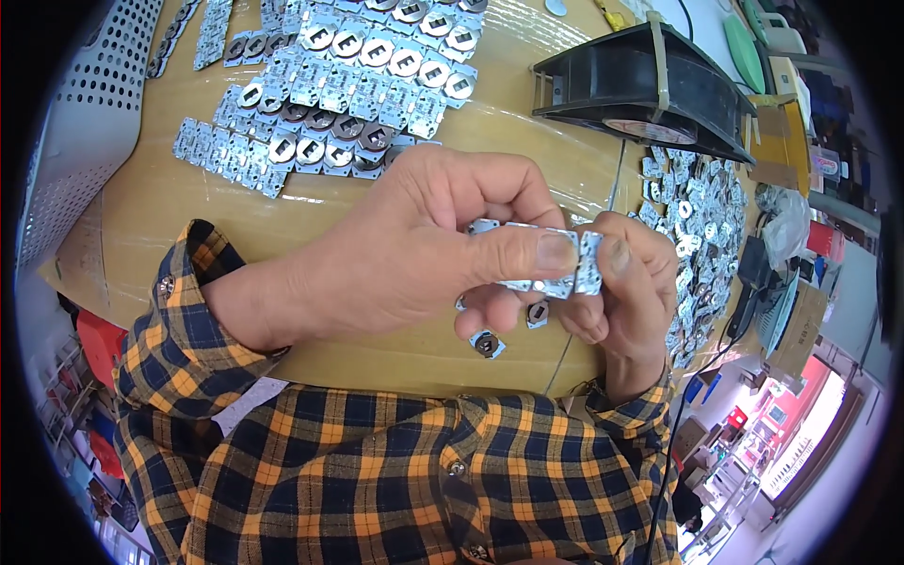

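Note:
My left hand is closed around a short strip of small circuit boards, its thumb pressed flat on top. At the strip's right end, my right hand pinches a single small circuit board between thumb and fingers. A narrow dark line runs between that board and the strip; whether they are still joined I cannot tell. Below the hands, a loose board with a dark round part lies on the table, and another small board rests close by. The left fingers partly hide the strip.
Rows of circuit board panels cover the far left of the table. On the right lies a heap of small separate boards. Behind it stands a black fan housing. A white perforated basket is at the left edge.

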`<state>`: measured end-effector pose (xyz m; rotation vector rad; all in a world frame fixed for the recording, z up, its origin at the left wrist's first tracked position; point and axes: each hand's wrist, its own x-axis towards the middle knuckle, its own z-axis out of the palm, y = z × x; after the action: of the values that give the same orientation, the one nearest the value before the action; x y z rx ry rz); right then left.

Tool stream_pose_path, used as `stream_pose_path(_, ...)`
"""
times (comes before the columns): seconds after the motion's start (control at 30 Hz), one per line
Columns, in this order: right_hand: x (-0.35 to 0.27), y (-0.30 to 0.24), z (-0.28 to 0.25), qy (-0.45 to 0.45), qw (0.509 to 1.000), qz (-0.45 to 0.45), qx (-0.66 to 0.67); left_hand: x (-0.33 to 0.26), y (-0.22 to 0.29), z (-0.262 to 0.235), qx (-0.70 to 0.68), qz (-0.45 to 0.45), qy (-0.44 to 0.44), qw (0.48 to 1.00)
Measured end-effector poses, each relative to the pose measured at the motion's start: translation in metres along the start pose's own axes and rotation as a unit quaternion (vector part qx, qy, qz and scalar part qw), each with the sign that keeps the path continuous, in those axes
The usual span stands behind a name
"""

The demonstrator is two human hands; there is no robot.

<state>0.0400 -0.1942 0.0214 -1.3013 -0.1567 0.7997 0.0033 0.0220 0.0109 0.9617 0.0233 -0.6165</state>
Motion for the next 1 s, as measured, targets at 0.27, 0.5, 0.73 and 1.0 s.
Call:
stream_pose_path(0.27,-0.001,0.004,-0.007,0.071,0.994,-0.060,-0.056,0.004,-0.014,-0.001,0.187,0.182,0.069,0.963)
stream_pose_path(0.5,0.000,0.004,0.000,0.090,0.975,-0.087,-0.184,0.008,-0.022,0.000,0.438,0.424,0.117,0.784)
stream_pose_path(0.73,0.001,0.006,0.000,0.084,0.972,-0.083,-0.204,0.009,-0.024,0.001,0.476,0.424,0.145,0.757)
stream_pose_path(1.0,-0.001,0.006,0.000,0.084,0.975,-0.083,-0.186,0.008,-0.022,0.000,0.441,0.430,0.135,0.776)
